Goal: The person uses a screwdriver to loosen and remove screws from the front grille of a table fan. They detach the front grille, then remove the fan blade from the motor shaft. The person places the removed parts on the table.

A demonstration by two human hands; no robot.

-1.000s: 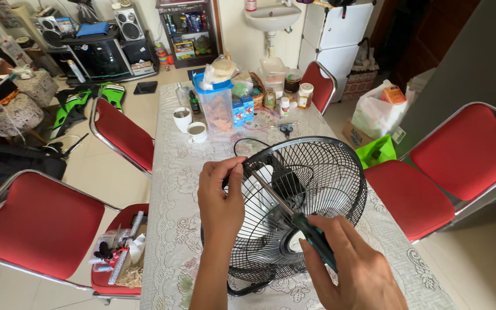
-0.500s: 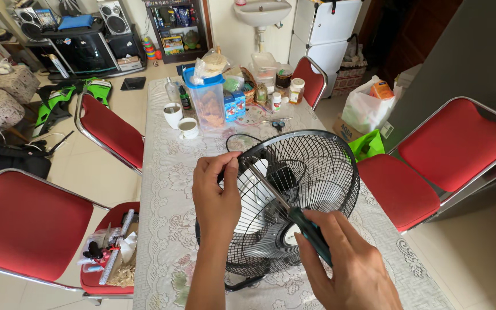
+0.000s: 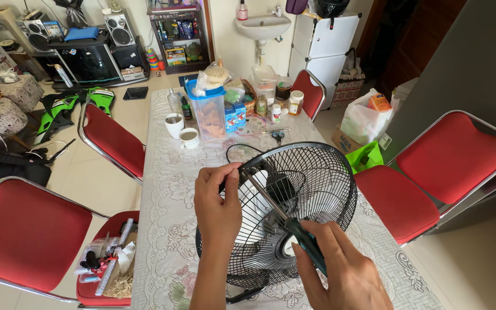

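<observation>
Near edge of table (image 3: 162, 189), left to right: my left hand (image 3: 218, 204) pinches the fan (image 3: 285, 215) grille rim; my right hand (image 3: 345, 275) grips a screwdriver (image 3: 285, 221). I judge the wire guard light, springy; hold the rim.

My left hand (image 3: 218, 201) and right hand (image 3: 348, 275) are both at the black fan grille (image 3: 294, 218), which fills most of the near tabletop (image 3: 167, 189) from edge to edge. On my left a strip of lace cloth beside the grille lies bare, wide enough for a hand to pass. Beyond the fan a loop of black cable (image 3: 242, 152) lies just behind the grille. Farther back the way is blocked by two white cups (image 3: 180, 131), a tall clear container with a blue lid (image 3: 209, 112), and a cluster of jars and bottles (image 3: 279, 97). Red chairs (image 3: 113, 138) close in both sides of the table.
</observation>
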